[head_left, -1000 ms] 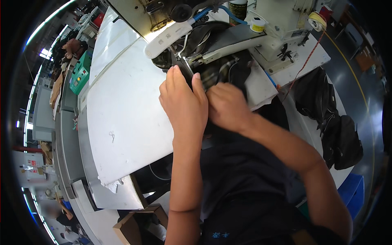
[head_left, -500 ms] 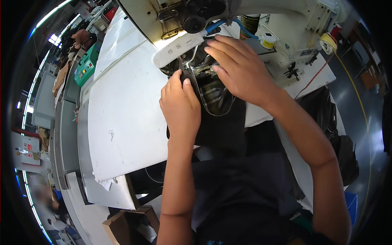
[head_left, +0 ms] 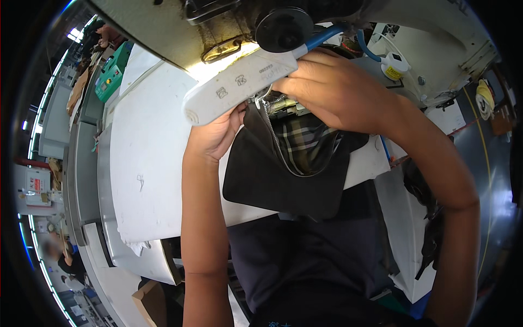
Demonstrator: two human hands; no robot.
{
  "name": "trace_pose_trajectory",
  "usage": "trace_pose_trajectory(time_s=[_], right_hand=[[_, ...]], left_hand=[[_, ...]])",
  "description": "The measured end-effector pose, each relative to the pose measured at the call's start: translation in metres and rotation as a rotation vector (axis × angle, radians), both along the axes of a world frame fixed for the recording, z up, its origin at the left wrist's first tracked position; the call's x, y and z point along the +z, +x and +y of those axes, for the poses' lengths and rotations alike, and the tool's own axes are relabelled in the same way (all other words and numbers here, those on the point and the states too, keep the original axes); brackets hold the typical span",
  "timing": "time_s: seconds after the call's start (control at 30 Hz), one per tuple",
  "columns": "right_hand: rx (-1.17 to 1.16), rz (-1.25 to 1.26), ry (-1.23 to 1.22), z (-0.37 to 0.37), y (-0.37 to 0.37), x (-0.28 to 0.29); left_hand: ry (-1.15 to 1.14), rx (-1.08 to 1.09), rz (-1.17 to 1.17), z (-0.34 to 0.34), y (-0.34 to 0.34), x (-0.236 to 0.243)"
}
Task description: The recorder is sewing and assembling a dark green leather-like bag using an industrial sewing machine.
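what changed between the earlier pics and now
The right hand moved forward, from beside the left hand, to the white bar near its blue tube. That bar now partly hides the left hand. The black zippered bag shows more plaid lining. The green box stayed put.

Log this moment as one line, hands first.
left hand: at left edge of dark fabric | right hand: over its far end, partly hidden | plaid lining: exposed | sewing machine: beyond

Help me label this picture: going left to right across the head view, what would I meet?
Green box-shaped device, left hand, dark fabric piece with plaid lining, small white bottle, pale yellow roll.
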State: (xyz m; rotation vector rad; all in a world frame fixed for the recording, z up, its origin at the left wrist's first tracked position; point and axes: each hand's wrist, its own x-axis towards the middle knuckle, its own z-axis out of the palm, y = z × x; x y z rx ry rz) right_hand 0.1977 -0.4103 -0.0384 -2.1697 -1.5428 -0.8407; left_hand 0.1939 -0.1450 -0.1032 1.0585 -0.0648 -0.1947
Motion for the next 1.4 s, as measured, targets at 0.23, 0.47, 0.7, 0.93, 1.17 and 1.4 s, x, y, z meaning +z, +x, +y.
trace_pose_trajectory(time_s=[0.23, 0.47, 0.7, 0.93, 1.17, 1.4], right_hand=[[0.018, -0.020, -0.042, 0.009, -0.019, 0.014], [-0.053, -0.003, -0.067, 0.014, -0.031, 0.008], [-0.025, 0.156, -0.059, 0.012, -0.035, 0.014], [-0.203, -0.033, 0.146, 0.023, -0.055, -0.008], [-0.332, 0.098, -0.010, 0.032, -0.058, 0.001], [-0.281, 0.211, 0.353, 0.029, -0.066, -0.031]], left_hand=[[-0.246, -0.358, 0.066, 0.016, 0.042, 0.010], [-0.053, -0.501, -0.129, 0.007, 0.055, 0.009], [0.212, -0.250, -0.186, 0.002, 0.025, 0.012], [0.728, 0.498, -0.507, -0.051, -0.090, 0.018], [1.009, 0.603, -0.659, -0.077, -0.103, -0.005], [1.135, 0.588, -0.795, -0.071, -0.102, -0.015]])
